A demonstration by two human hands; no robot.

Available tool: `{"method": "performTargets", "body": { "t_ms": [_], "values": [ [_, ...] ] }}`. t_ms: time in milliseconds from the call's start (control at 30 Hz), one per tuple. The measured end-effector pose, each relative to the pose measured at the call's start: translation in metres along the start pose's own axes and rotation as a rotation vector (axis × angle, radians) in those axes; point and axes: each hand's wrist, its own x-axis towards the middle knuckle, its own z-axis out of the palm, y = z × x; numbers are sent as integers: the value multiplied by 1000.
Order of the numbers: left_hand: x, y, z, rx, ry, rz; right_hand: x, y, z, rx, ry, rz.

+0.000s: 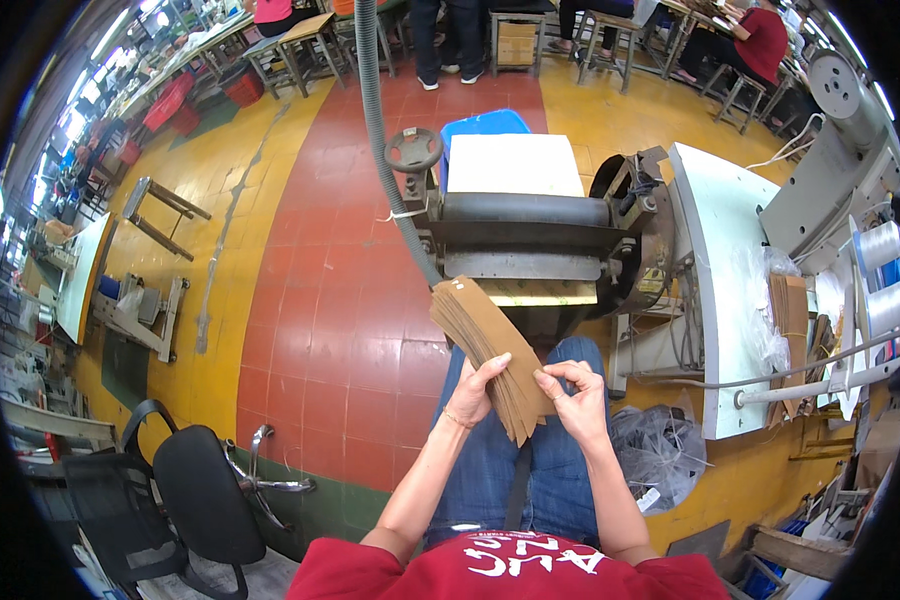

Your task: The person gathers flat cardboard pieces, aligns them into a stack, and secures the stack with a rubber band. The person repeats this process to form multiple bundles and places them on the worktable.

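A fanned stack of brown strips (492, 350) lies between the hands, its longer part reaching forward beyond them and its lower end just below. The left hand (473, 394) grips its left side, thumb on top; the right hand (580, 402) pinches its right edge. Ahead of both hands stands a roller machine (523, 237); right of them, a pale bench (722, 205).

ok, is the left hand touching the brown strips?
Touching. The head view shows the left hand gripping the strips, thumb lying across the top one.
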Motion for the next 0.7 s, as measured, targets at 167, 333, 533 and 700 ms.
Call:
{"method": "performTargets", "body": {
  "t_ms": [167,333,533,700],
  "values": [
    [15,1,-22,-84,85,-45,46,50,9,159,141,177],
    [8,1,-47,-105,90,-34,44,98,21,444,138,507],
    [-5,-9,-51,-82,92,-116,102,105,42,415,216,519],
    [0,-10,-41,-121,15,-140,91,92,59,-70,403,535]
  ]
}}
